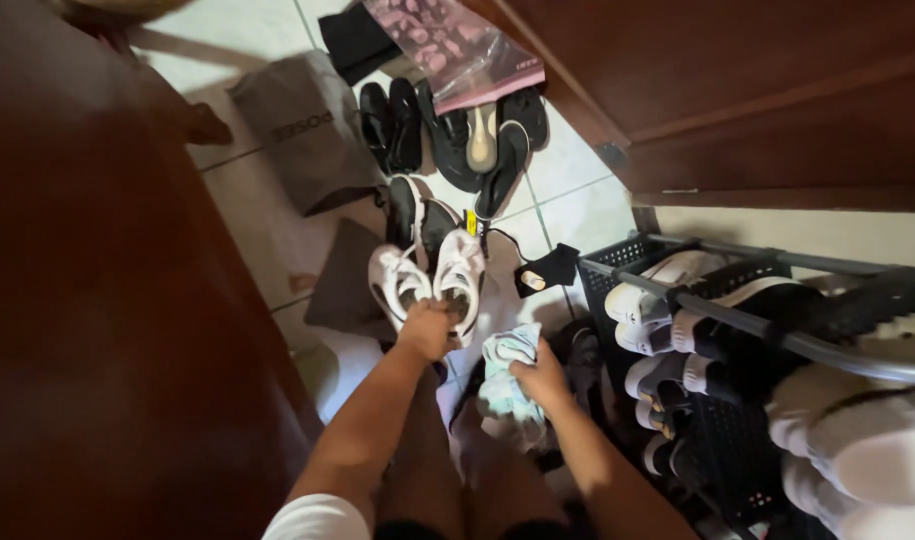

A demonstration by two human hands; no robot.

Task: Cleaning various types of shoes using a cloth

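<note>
My left hand [427, 328] grips a pair of white sneakers [429, 275] by their heels, just above the tiled floor. My right hand [540, 377] holds a crumpled pale blue-and-white cloth [504, 372] close beside it. Both forearms reach down from the bottom of the head view, over my knees.
Several black shoes and sandals [447, 130] lie on the floor beyond, partly under a pink plastic bag [457, 45]. A grey cloth bag [302, 125] lies to the left. A black shoe rack [737, 340] with white and black shoes stands at right. Dark wooden panels flank both sides.
</note>
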